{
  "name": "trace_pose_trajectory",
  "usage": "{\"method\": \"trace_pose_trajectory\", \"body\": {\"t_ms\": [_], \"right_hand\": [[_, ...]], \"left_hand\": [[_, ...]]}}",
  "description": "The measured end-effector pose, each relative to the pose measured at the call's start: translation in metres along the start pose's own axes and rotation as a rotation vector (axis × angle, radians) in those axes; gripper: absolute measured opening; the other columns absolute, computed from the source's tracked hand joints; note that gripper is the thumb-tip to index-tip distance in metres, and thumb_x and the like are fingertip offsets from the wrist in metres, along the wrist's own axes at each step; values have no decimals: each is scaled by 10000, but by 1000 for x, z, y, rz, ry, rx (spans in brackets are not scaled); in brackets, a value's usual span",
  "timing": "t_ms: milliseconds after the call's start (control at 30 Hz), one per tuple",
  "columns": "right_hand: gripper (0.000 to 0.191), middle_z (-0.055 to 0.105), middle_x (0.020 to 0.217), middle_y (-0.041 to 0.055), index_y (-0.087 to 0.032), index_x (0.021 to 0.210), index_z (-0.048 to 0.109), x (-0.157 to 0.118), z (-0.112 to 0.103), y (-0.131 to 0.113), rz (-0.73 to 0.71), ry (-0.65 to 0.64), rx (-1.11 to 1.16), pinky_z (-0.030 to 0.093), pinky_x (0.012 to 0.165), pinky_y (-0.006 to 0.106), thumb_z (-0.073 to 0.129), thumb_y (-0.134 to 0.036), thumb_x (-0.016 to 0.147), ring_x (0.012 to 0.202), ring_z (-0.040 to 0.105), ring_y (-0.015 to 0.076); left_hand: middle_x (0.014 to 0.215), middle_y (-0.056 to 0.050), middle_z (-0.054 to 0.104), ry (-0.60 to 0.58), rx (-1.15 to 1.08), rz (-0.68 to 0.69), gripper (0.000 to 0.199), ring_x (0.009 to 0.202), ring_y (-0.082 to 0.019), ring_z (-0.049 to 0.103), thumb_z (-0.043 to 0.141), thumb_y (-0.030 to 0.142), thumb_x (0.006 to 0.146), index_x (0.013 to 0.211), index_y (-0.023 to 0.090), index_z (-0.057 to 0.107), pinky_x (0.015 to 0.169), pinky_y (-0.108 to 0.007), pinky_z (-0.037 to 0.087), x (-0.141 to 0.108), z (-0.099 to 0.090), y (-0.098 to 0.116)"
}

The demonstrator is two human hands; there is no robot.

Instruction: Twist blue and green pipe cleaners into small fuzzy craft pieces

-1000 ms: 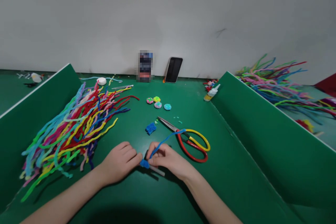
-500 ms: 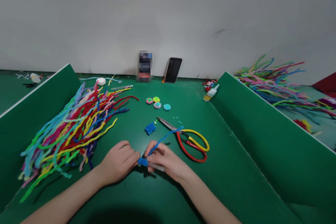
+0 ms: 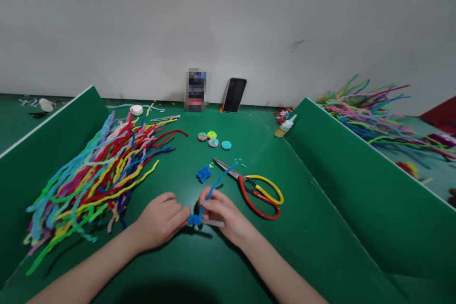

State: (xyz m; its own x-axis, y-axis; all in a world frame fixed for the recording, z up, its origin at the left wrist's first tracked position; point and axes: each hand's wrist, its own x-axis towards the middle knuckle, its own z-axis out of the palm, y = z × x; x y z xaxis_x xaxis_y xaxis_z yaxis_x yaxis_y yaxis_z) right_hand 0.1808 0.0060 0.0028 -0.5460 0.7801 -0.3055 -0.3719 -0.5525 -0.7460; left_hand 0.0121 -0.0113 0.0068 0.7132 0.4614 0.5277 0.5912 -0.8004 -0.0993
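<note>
A blue pipe cleaner (image 3: 218, 181) is coiled around a thin whitish stick (image 3: 214, 223), its free end pointing up and away to the right. My left hand (image 3: 162, 221) is closed at the left end of the coil, pinching it; the fingertips hide that end. The fingers of my right hand (image 3: 223, 213) pinch the loose length of pipe cleaner just above the coil. The stick's bare right end shows below these fingers. Beyond my hands lies a fuzzy blue coiled piece (image 3: 204, 174). Scissors (image 3: 245, 179) with one red and one yellow handle rest to the right.
Many coloured pipe cleaners (image 3: 103, 166) are heaped at left. Several small flower-like discs (image 3: 213, 142) lie ahead. Farther back are a phone (image 3: 234, 95), a small glue bottle (image 3: 285, 126), tweezers (image 3: 165, 118) and a white round lid (image 3: 136, 110). Green dividers (image 3: 342, 166) border both sides.
My right fingers have shifted slightly up off the stick with the pipe cleaner's loose length. Its free end has swung to the left, away from the scissors' pivot. My left hand stays put.
</note>
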Motion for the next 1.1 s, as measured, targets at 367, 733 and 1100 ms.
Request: {"method": "trace_pose_trajectory", "body": {"t_ms": [367, 733, 1100], "right_hand": [[139, 445, 508, -69, -165, 631, 498, 2, -1, -2, -66, 51, -118, 314, 492, 181, 617, -221, 587, 481, 427, 54], [108, 476, 480, -61, -162, 643, 504, 3, -1, 2, -90, 17, -245, 328, 529, 214, 589, -225, 618, 494, 449, 75], [238, 483, 541, -64, -163, 671, 505, 3, 1, 5, -83, 89, -215, 359, 525, 225, 656, -300, 549, 467, 452, 62]], "left_hand": [[470, 12, 519, 33, -7, -22, 217, 450, -101, 448, 263, 164, 841, 801, 132, 474, 604, -259, 439, -2, 0, -1], [559, -15, 570, 37, -171, -277, 273, 496, -111, 477, 242, 186, 838, 761, 151, 502, 574, -254, 423, -4, 2, -3], [566, -29, 603, -2, -95, -414, 323, 499, -130, 500, 268, 241, 849, 709, 143, 542, 503, -241, 419, -1, 2, -4]]}}
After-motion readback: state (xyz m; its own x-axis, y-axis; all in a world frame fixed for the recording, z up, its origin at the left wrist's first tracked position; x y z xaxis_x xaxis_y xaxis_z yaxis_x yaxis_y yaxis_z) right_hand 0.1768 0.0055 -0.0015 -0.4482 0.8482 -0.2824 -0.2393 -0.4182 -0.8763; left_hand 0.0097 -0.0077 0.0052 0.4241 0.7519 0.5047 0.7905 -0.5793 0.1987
